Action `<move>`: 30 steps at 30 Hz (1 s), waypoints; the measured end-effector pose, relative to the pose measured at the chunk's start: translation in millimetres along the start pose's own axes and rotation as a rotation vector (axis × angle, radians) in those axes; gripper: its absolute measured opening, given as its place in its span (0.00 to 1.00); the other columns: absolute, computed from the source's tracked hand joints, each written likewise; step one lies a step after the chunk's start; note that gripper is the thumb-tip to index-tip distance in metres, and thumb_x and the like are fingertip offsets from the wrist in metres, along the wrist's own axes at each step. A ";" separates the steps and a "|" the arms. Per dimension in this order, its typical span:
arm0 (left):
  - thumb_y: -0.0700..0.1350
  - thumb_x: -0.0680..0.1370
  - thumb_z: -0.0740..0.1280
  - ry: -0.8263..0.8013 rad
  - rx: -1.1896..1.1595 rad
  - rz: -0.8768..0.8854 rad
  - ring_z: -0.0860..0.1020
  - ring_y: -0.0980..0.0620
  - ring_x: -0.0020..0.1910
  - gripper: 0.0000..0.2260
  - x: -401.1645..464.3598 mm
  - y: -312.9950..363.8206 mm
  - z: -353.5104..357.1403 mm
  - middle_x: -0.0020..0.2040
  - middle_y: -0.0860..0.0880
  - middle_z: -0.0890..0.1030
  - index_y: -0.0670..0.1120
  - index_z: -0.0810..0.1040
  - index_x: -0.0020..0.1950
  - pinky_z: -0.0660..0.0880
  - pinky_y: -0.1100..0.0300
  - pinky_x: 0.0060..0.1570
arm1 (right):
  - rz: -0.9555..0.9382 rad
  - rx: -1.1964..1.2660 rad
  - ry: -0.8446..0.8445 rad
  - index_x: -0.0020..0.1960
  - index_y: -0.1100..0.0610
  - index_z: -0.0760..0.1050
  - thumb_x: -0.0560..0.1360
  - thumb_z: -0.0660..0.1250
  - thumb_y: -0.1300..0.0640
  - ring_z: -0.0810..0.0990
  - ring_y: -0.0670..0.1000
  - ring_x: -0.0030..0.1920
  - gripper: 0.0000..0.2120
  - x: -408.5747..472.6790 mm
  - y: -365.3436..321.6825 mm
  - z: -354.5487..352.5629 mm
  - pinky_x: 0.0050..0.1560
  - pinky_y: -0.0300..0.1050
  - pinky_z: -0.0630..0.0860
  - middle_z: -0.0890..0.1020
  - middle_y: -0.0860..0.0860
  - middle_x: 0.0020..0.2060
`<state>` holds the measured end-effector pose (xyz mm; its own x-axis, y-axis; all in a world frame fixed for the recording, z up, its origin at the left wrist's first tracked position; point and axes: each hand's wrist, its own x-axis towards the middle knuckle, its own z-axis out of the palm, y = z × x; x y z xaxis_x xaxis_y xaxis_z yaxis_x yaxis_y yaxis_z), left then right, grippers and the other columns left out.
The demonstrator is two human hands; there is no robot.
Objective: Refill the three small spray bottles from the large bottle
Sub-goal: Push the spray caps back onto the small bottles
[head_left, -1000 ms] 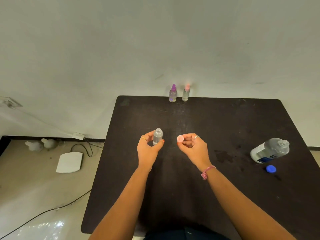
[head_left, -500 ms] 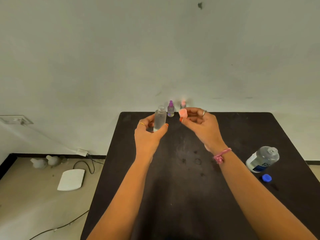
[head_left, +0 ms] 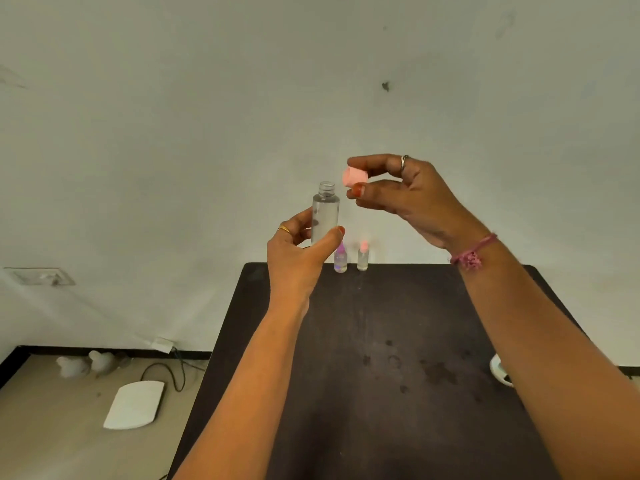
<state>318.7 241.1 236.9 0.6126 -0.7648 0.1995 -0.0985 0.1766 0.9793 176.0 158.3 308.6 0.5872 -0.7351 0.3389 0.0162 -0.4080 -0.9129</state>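
My left hand (head_left: 298,258) holds a small clear spray bottle (head_left: 325,213) upright in the air, its neck uncovered and clear liquid inside. My right hand (head_left: 405,195) pinches a pink cap (head_left: 354,177) just above and to the right of the bottle's neck, not touching it. Two more small spray bottles stand at the far edge of the dark table (head_left: 381,393): one with a purple top (head_left: 340,260) and one with a pink top (head_left: 363,257). The large bottle (head_left: 498,370) shows only as a white sliver behind my right forearm.
A white wall rises behind the table. On the floor to the left lie a white flat pad (head_left: 135,405), black cables (head_left: 169,374) and two white rounded objects (head_left: 85,364). Dark stains mark the tabletop's middle.
Both hands have risen from just above the tabletop to well above it, carrying the uncapped bottle and pink cap. The view tilted upward, and my right forearm now hides most of the large bottle.
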 end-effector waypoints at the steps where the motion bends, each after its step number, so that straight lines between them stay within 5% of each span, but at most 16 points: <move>1: 0.46 0.70 0.75 0.002 -0.005 0.011 0.79 0.57 0.51 0.20 0.6 4.4 0.5 0.55 0.55 0.81 0.52 0.77 0.61 0.75 0.74 0.43 | -0.021 -0.032 -0.002 0.62 0.58 0.75 0.74 0.69 0.63 0.83 0.52 0.51 0.17 3.6 -7.0 -1.4 0.53 0.44 0.79 0.80 0.55 0.55; 18: 0.46 0.69 0.76 -0.018 -0.060 0.050 0.80 0.52 0.53 0.19 13.0 36.7 -0.1 0.55 0.52 0.82 0.53 0.78 0.59 0.79 0.59 0.51 | -0.110 -0.354 -0.184 0.63 0.54 0.77 0.73 0.70 0.57 0.82 0.49 0.50 0.18 37.0 -67.7 -10.0 0.57 0.45 0.77 0.83 0.48 0.53; 24: 0.47 0.69 0.76 -0.029 -0.044 0.055 0.80 0.52 0.53 0.19 15.2 41.0 1.4 0.55 0.52 0.82 0.53 0.79 0.59 0.78 0.62 0.49 | -0.127 -0.533 -0.197 0.56 0.54 0.81 0.72 0.72 0.53 0.79 0.36 0.43 0.14 45.3 -80.5 -5.5 0.43 0.29 0.73 0.82 0.41 0.46; 30: 0.47 0.69 0.77 -0.035 -0.072 0.037 0.80 0.51 0.53 0.18 16.4 40.2 3.7 0.54 0.52 0.82 0.54 0.79 0.57 0.79 0.57 0.52 | -0.106 -0.648 -0.114 0.41 0.56 0.82 0.64 0.72 0.37 0.74 0.48 0.35 0.22 52.5 -82.1 1.6 0.35 0.39 0.70 0.82 0.55 0.37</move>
<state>321.9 233.4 279.7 0.5819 -0.7777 0.2379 -0.0630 0.2486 0.9666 206.8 154.0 400.9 0.6917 -0.6255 0.3610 -0.3903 -0.7444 -0.5419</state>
